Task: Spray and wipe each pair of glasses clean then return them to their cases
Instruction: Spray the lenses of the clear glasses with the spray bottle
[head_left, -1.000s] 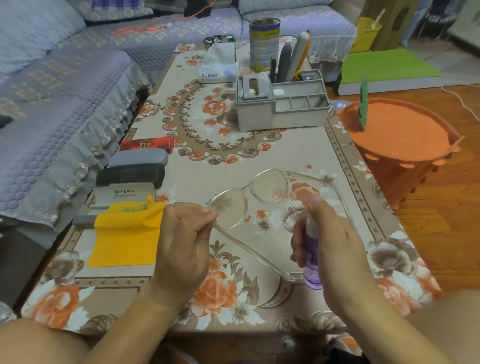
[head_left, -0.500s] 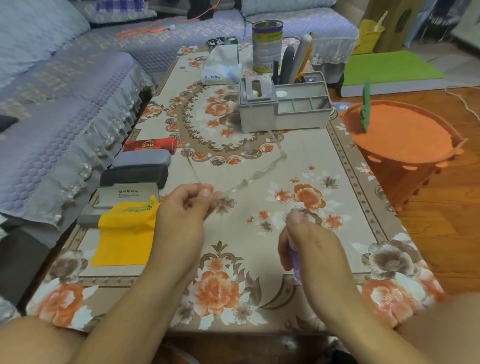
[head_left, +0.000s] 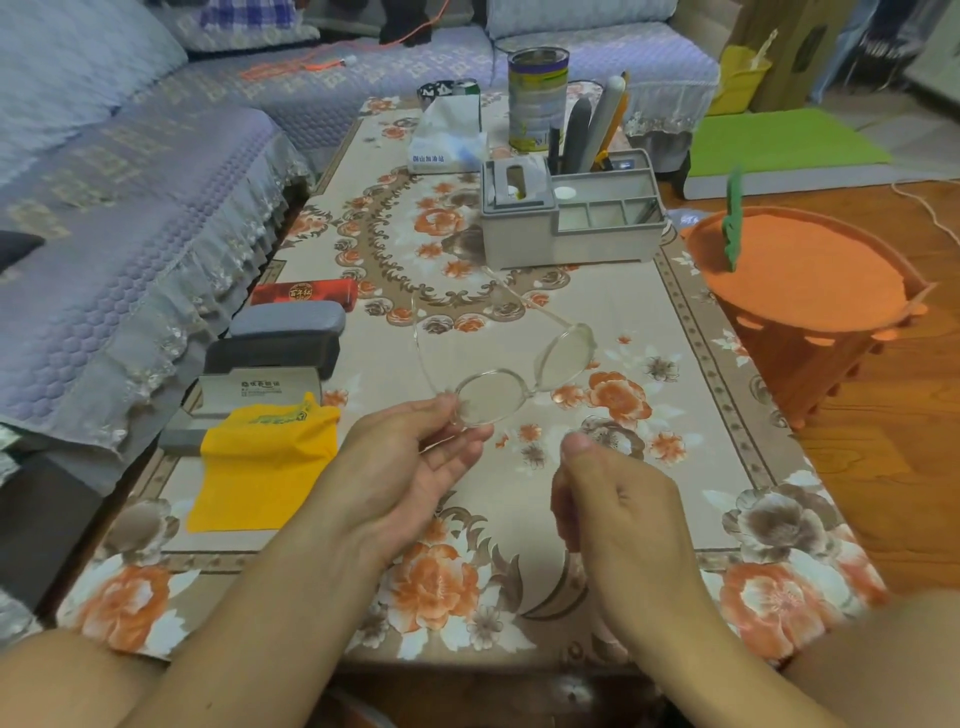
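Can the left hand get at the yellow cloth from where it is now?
Probably not yet: the left hand pinches the clear glasses. The yellow cloth lies uncovered just to its left, so the path looks free once the glasses are handed off.

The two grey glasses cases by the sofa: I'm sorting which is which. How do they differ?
The lighter grey case lies farther from the person; the dark grey case lies nearer, just beside it. The lighter one looks slimmer, the dark one bulkier. Both are closed and lie lengthwise along the table's left edge.
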